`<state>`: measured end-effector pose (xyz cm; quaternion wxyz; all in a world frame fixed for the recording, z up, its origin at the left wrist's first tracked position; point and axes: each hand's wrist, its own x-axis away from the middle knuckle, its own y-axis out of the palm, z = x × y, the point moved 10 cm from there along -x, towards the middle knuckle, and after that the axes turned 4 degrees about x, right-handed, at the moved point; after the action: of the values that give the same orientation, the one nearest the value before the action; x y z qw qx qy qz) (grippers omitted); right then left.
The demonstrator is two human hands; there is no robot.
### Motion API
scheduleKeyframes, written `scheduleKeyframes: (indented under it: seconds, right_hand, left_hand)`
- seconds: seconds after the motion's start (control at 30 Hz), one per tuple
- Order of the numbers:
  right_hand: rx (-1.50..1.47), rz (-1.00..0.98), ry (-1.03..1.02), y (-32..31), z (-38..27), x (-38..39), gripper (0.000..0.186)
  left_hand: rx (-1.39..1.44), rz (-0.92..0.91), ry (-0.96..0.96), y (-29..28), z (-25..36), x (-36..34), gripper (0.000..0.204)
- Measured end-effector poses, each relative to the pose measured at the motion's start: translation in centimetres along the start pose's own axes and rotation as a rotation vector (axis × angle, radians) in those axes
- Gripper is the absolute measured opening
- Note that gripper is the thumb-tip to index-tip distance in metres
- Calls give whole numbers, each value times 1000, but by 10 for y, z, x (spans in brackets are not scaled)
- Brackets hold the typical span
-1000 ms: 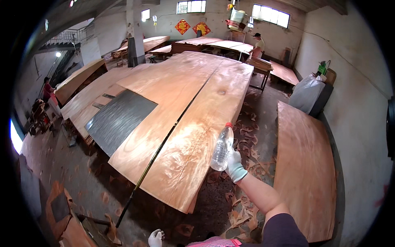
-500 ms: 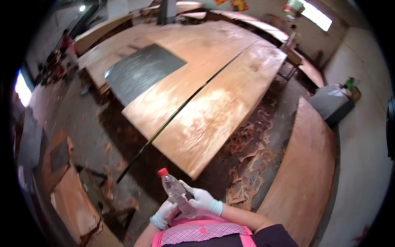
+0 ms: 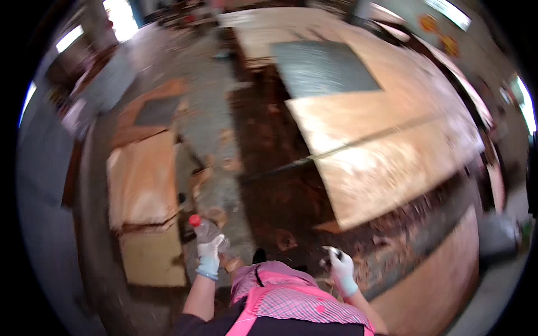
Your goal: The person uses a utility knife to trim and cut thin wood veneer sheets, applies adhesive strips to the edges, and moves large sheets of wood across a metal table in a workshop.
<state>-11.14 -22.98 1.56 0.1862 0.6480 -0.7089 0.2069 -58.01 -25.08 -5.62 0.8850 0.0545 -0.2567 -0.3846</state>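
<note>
In my gloved left hand is a clear plastic bottle with a red cap, tilted up and to the left. The fingers wrap round its lower part. My gloved right hand is held apart from it, at the right of my pink checked apron. Its fingers are curled, and a small dark thing shows at them, too blurred to name. Ahead lies a stack of wide wood sheets with a dark grey sheet and a long thin pole across it.
At my left stands a lower stack of wood sheets with a small grey sheet on top. Torn veneer scraps litter the floor beside the big stack. A curved board and a grey bag are at the right.
My view has swung left. Both hands were together at the bottle; now the right hand has let go and moved away right, while the left carries the bottle leftward.
</note>
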Motion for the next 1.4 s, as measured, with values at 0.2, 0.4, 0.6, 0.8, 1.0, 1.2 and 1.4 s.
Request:
scheduleKeyframes:
  seconds: [0.2,0.4,0.6,0.8,1.0,1.2,1.4]
  right_hand:
    - [106,-15,25,49,4,-12,27]
    - [258,-180,-14,124,-17,-18,27]
    - [294,-278,-26,178,-18,-16,30]
    - [331,-259,1,183,11,-21,26]
    - [309,-171,19,181,19,-28,27]
    - [259,-290,69,214,19,-23,29]
    - [253,-247,87,245,31,-36,28]
  left_hand:
    - [7,501,364,-166,58,2,65]
    - [0,861,512,-298,91,2,76]
    - [-274,1080,518,-379,119,-20,81]
    - [-309,1035,600,-408,90,-30,84]
    - [-572,1141,431,-335,56,31,62]
    - [-638,779,705,-210,147,-13,54]
    - [-977,877,745,-236,278,-134,63]
